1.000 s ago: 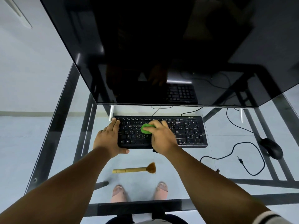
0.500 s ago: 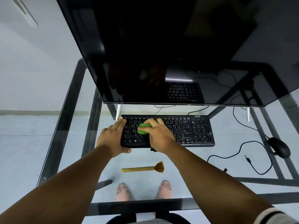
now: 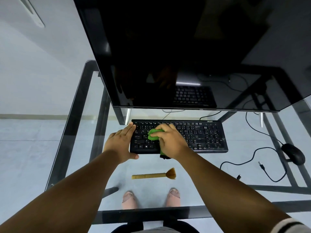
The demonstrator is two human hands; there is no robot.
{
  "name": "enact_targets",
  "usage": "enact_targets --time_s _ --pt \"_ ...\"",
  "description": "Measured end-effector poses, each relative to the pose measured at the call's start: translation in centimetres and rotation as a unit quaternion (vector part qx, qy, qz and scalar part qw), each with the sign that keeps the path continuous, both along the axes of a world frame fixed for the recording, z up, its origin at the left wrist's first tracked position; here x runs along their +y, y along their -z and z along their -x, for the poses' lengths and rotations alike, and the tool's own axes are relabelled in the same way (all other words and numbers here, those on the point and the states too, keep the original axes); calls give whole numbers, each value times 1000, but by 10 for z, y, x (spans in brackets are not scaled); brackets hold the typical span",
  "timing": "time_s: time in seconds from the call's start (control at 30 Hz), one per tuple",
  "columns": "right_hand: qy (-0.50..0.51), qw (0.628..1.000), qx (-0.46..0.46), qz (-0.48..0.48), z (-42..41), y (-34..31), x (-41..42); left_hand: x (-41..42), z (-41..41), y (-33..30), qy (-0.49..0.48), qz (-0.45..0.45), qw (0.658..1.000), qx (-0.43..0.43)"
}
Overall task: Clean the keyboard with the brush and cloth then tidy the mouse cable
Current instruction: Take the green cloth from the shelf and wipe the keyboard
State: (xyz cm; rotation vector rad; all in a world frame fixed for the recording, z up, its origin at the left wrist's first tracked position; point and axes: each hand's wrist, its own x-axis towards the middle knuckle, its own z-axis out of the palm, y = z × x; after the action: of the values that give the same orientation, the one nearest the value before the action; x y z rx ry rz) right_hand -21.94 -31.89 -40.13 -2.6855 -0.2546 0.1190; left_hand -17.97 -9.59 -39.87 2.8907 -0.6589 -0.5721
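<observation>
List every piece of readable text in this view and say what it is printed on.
"acer": brand mark on the top right edge of the keyboard.
Key legends on the keyboard: mostly too small and blurred to read, though a few letters such as "Q" and "Z" can be made out.
Monitor, mouse, brush, green cloth: no text visible.

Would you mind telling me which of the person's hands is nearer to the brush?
The right hand, though narrowly. It wipes the keyboard with the green cloth, almost straight beyond the brush. The left hand holds the keyboard's left end, farther aside.
</observation>
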Motion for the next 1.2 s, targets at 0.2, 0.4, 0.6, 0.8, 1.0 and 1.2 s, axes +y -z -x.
enact_targets --time_s 0.2,0.4,0.6,0.8,1.0,1.2 --pt "49 998 -32 -10 4 9 4 3 -1 2 9 3 1000 -1" --pt "-19 1000 -16 1 2 3 19 3 -1 4 8 -1 1000 -5" --pt "50 998 -48 0 21 9 -39 3 -2 2 9 -10 1000 -1" --pt "15 999 -29 2 18 4 -5 0 -1 1 0 -4 1000 1" --pt "-44 999 0 22 34 8 -36 0 2 2 -10 0 1000 2" --pt "-15 999 -19 30 37 5 -34 -1 2 4 -19 11 1000 6"
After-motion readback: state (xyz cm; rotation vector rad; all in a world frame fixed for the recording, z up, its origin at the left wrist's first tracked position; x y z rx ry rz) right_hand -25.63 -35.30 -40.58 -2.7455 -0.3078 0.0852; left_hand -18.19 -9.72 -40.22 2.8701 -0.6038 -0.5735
